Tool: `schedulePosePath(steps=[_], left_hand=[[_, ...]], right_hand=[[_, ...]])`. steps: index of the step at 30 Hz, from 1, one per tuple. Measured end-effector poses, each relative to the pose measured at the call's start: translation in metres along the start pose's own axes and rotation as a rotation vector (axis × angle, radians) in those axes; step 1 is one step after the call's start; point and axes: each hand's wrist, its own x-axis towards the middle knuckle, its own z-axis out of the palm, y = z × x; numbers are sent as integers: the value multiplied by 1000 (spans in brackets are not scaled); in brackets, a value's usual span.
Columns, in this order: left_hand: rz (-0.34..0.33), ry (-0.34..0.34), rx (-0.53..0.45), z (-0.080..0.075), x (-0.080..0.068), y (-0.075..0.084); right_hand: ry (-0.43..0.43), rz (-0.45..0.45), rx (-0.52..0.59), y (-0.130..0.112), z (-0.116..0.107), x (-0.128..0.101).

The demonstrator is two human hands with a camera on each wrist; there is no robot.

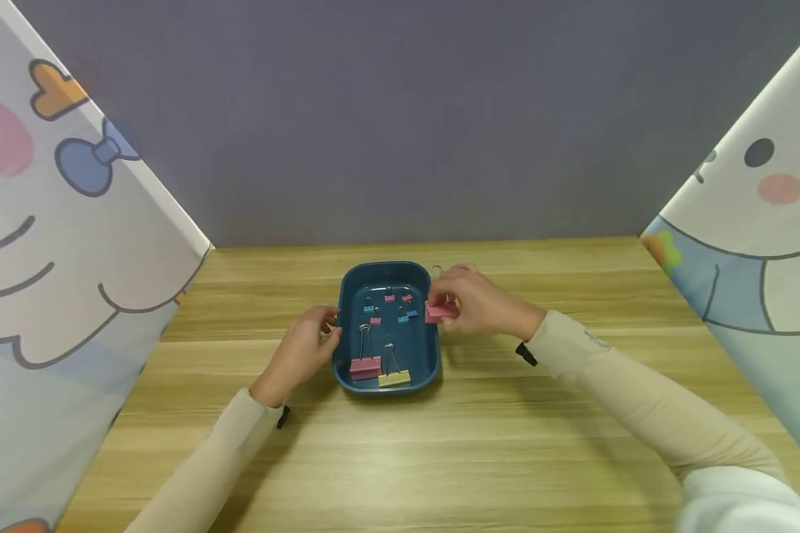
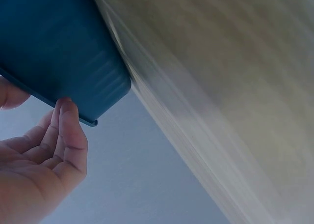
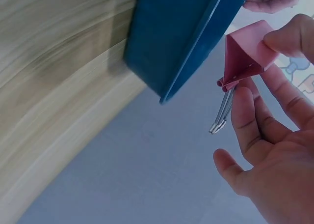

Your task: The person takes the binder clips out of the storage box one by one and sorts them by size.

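A large pink binder clip (image 3: 252, 44) is pinched between the thumb and fingers of my right hand (image 1: 475, 302), its wire handles hanging down in the right wrist view. In the head view this clip overlaps the right rim of a dark blue tray (image 1: 436, 355). My left hand (image 1: 301, 348) rests with loosely bent fingers at the tray's left rim; its fingertips (image 2: 68, 106) meet the outer edge in the left wrist view. Inside the tray, a large pink binder clip (image 1: 365, 369) lies beside a yellow binder clip (image 1: 394, 379), both at the near end.
Several small pink and blue binder clips, among them a teal one (image 1: 369, 309), lie scattered toward the tray's far end. The tray stands on a wood-grain table (image 1: 493, 451). A grey partition (image 1: 413, 126) rises behind, with cartoon-printed panels (image 1: 760, 207) at both sides.
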Motion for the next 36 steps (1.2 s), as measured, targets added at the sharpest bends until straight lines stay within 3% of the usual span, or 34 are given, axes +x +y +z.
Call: schedulePosePath(steps=[16, 21, 29, 36], left_hand=[[-10, 56, -18, 4, -8, -8], [-32, 40, 2, 4, -10, -9], [-17, 25, 30, -10, -3, -8], [-40, 2, 32, -9, -2, -8]], right_hand=[[15, 17, 17, 22, 6, 2], [1, 18, 33, 25, 8, 3], [33, -9, 51, 30, 11, 7], [0, 24, 53, 37, 14, 6]])
